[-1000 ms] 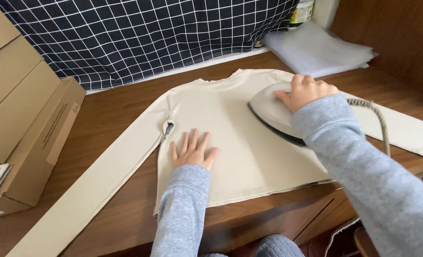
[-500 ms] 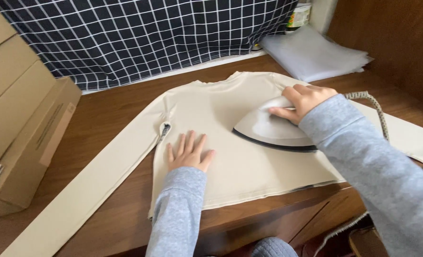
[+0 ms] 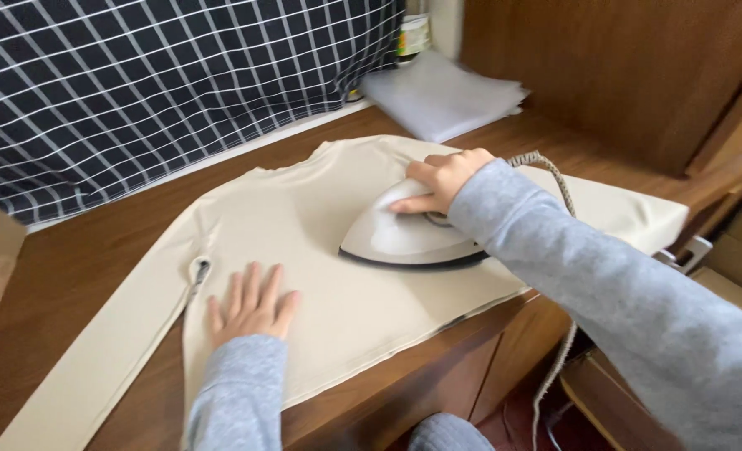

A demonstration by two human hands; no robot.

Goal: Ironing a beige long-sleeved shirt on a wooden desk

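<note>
Cream shirt [image 3: 329,225] under flat left hand [image 3: 250,305]; right hand [image 3: 442,177] grips iron [image 3: 404,238].

The long-sleeved top [image 3: 321,250] lies spread on the counter [image 3: 79,259], its hem at the near edge and its neck toward the far side. The left hand [image 3: 250,307] rests flat on the top's near left part, just right of the armpit where one sleeve [image 3: 104,351] runs off to its left and nearer. The right hand [image 3: 444,179] sits on the iron [image 3: 408,238], which stands on the top to the right of the left hand and farther back. The iron's cord [image 3: 555,179] trails behind the right hand. Beyond the right hand lies a stack of folded sheets [image 3: 442,96]; a hanging cloth [image 3: 162,83] stands behind both hands.
</note>
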